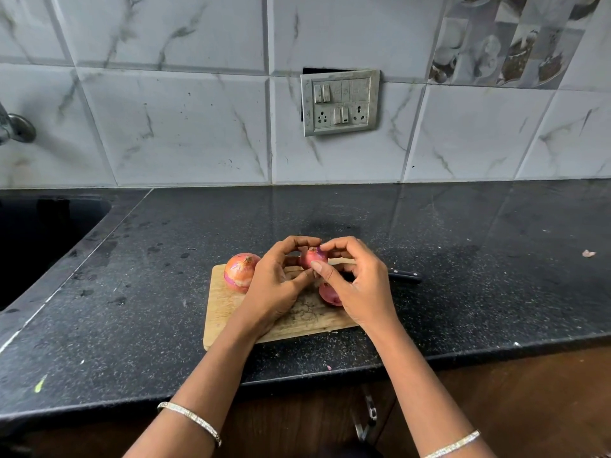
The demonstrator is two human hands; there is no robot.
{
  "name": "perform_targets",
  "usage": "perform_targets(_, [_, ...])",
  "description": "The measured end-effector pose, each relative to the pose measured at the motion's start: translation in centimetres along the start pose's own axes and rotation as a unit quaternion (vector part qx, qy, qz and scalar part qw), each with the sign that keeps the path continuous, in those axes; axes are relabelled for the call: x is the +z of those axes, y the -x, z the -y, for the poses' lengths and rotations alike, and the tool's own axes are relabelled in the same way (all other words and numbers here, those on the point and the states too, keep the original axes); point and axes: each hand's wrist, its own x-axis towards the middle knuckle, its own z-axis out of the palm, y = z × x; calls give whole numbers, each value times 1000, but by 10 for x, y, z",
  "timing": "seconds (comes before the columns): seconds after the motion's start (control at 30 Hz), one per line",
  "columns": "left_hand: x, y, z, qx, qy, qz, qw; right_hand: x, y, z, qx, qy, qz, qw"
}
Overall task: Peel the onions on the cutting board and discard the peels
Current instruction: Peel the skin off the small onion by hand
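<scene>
- A small red onion [313, 256] was held just above the far edge of the wooden cutting board [224, 309], pinched between both hands, its stem tip pointing up.
- The left hand [274, 285] closed its grip around the onion's 9 o'clock side, fingers curled over the top; the right hand [360, 285] gripped it from 3 o'clock, thumb pressed low on the near face and fingertips meeting at the tip.
- The step in hand appeared to be peeling this onion: the fingertips at the tip looked set to lift the skin. The next move likely called for catching a loose edge with a nail and drawing it down while the left hand turned the bulb.
- A larger, papery-skinned onion [240, 272] sat unpeeled on the board at 9 o'clock from the hands, just beside the left hand.
- A red piece [329, 295], onion or peel, not clear which, lay on the board under the right hand at 5 o'clock from the held onion.
- A dark-handled knife [405, 276] rested at the board's 3 o'clock side on the black worktop [165, 325], its blade hidden behind the right hand.
- A scrap of peel [588, 253] lay well apart at 3 o'clock; no bin was in view.
</scene>
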Motion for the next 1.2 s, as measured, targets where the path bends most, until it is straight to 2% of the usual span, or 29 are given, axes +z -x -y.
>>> perform_targets(0.1, [0,-2,4,13,-47,-16,999,0,-1,-3,9,3,-5,1000])
perform_targets(0.43, [-2,-5,6,15,-108,-34,993,-2,-3,-2,62,-28,-7,998])
perform_targets(0.6, [-2,-3,2,24,-157,-47,986,-3,-3,-3,51,-5,4,999])
perform_targets(0.93, [1,-3,0,-24,-55,-23,998,-1,-5,-8,23,48,63,997])
perform_targets(1.07, [2,-2,-2,-39,-25,-9,999,-2,-5,-9,30,32,63,997])
perform_targets(1.2, [2,-2,-1,-42,-43,-13,998,-3,-5,-9,31,16,36,999])
